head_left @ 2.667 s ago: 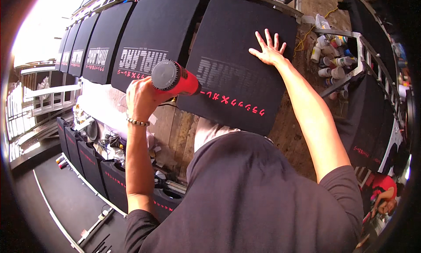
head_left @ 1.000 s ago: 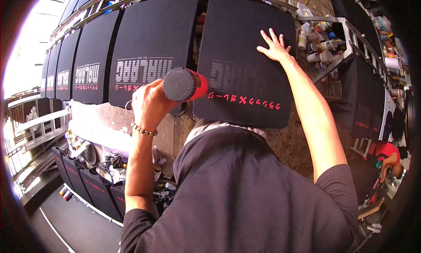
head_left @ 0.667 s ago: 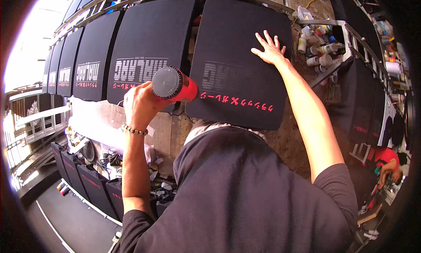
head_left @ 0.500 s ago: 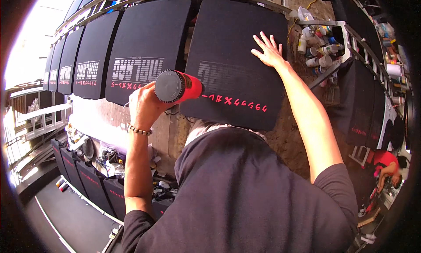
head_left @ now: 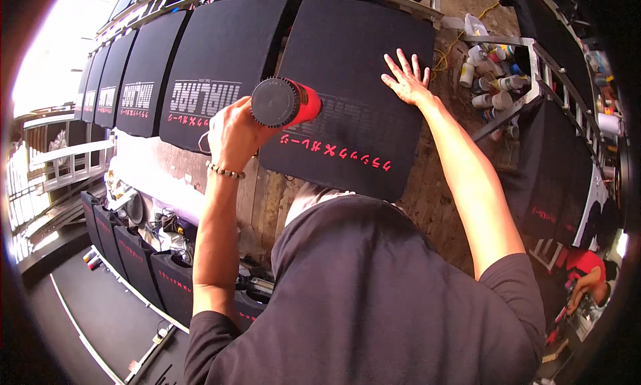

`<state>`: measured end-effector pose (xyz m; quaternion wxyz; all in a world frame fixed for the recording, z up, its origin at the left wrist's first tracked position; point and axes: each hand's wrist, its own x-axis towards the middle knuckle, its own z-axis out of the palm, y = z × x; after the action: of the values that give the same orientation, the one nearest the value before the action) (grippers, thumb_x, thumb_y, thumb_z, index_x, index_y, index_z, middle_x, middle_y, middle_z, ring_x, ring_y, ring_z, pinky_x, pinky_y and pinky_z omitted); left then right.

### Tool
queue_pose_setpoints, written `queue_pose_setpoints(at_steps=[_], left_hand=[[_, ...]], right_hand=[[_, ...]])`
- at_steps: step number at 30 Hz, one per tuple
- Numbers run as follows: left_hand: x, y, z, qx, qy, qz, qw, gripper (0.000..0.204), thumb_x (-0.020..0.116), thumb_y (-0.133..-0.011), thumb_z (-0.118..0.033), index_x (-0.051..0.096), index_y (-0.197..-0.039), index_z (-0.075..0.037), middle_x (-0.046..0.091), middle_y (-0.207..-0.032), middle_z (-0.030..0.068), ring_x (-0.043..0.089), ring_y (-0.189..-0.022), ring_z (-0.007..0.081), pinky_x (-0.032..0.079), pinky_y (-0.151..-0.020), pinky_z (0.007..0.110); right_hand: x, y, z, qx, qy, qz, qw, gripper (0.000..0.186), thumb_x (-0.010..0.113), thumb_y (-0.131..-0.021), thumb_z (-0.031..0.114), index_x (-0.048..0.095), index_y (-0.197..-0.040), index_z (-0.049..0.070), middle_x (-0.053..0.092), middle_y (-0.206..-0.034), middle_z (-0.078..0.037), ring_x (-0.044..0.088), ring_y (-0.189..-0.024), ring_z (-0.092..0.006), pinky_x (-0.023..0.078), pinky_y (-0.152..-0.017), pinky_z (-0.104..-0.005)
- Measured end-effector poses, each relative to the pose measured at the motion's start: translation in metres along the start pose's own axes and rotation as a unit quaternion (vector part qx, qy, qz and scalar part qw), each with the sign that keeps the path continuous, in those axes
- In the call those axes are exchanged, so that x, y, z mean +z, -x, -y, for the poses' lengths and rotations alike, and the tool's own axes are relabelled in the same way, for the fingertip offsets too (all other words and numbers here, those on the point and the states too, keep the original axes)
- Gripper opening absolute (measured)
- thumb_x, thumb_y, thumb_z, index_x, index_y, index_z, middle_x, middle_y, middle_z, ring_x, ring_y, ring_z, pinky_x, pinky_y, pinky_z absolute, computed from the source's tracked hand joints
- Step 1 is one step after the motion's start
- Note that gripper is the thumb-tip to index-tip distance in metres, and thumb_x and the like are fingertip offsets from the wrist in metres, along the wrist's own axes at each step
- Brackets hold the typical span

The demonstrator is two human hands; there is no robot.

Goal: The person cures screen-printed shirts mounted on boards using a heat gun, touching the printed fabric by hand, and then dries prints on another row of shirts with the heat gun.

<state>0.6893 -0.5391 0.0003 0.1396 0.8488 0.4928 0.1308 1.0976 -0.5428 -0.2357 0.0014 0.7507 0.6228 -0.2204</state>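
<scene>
My left hand, with a beaded bracelet at the wrist, is closed around a red heat gun with a round black ribbed rear end. Its nose points right, over grey lettering on a black fabric-covered board in front of me. Part of that grey print is hidden by the gun; a row of red characters shows nearer to me. Fingers spread, my right hand is at the board's right edge and holds nothing; I cannot tell whether it rests on the fabric.
More black printed boards line up to the left. Bottles and jars crowd the floor at right beside a metal frame. Black printed pieces hang at lower left. Another person in red is at far right.
My left hand has moved the heat gun rightward and slightly away from me, across the grey lettering. My right hand stays spread at the board's edge. The view has shifted a little.
</scene>
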Motion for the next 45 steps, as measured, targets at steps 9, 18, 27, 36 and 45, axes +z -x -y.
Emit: queue_pose_setpoints(at_steps=[9,18,27,36,45], left_hand=[[-0.002,0.004,-0.019,-0.010,-0.011,0.006,1.000,0.040,0.092,-0.070,-0.040,0.078,-0.093,-0.010,0.076,-0.088,0.0115,0.075,-0.079,0.0328,0.058,-0.071,0.043],[-0.018,0.058,-0.023,-0.081,-0.127,0.045,0.988,0.044,0.088,-0.071,-0.047,0.075,-0.096,-0.014,0.073,-0.089,0.0058,0.073,-0.082,0.0315,0.058,-0.072,0.045],[-0.007,0.063,-0.007,-0.058,-0.077,0.009,0.995,0.040,0.090,-0.072,-0.043,0.076,-0.094,-0.013,0.074,-0.090,0.0054,0.073,-0.082,0.0315,0.058,-0.071,0.045],[0.002,-0.001,-0.014,-0.023,-0.044,0.013,0.999,0.041,0.090,-0.072,-0.042,0.076,-0.094,-0.011,0.075,-0.093,0.0074,0.074,-0.083,0.0327,0.059,-0.072,0.044],[0.004,-0.046,-0.003,0.018,-0.027,0.012,0.999,0.047,0.091,-0.070,-0.045,0.078,-0.098,-0.009,0.077,-0.094,0.0099,0.076,-0.084,0.0322,0.060,-0.074,0.043]], right_hand=[[-0.011,-0.003,0.013,0.008,0.016,0.049,0.999,0.079,0.038,-0.102,0.074,0.005,-0.168,0.045,-0.018,-0.176,0.003,-0.020,-0.160,-0.0355,-0.012,-0.123,-0.0688],[-0.011,0.003,0.004,0.005,0.035,0.047,0.998,0.081,0.040,-0.101,0.073,0.000,-0.167,0.047,-0.020,-0.176,0.003,-0.020,-0.160,-0.0375,-0.009,-0.122,-0.0719],[-0.008,0.001,0.006,0.001,0.045,0.048,0.998,0.088,0.048,-0.099,0.070,-0.003,-0.166,0.047,-0.021,-0.176,0.001,-0.020,-0.160,-0.0390,-0.007,-0.121,-0.0737],[-0.008,0.000,0.003,0.005,0.023,0.043,0.999,0.085,0.050,-0.100,0.068,0.001,-0.167,0.048,-0.020,-0.176,0.004,-0.020,-0.160,-0.0370,-0.010,-0.122,-0.0713],[-0.003,0.000,0.001,0.006,0.010,0.024,1.000,0.085,0.052,-0.098,0.069,0.007,-0.167,0.047,-0.016,-0.177,0.005,-0.018,-0.161,-0.0364,-0.010,-0.123,-0.0699]])
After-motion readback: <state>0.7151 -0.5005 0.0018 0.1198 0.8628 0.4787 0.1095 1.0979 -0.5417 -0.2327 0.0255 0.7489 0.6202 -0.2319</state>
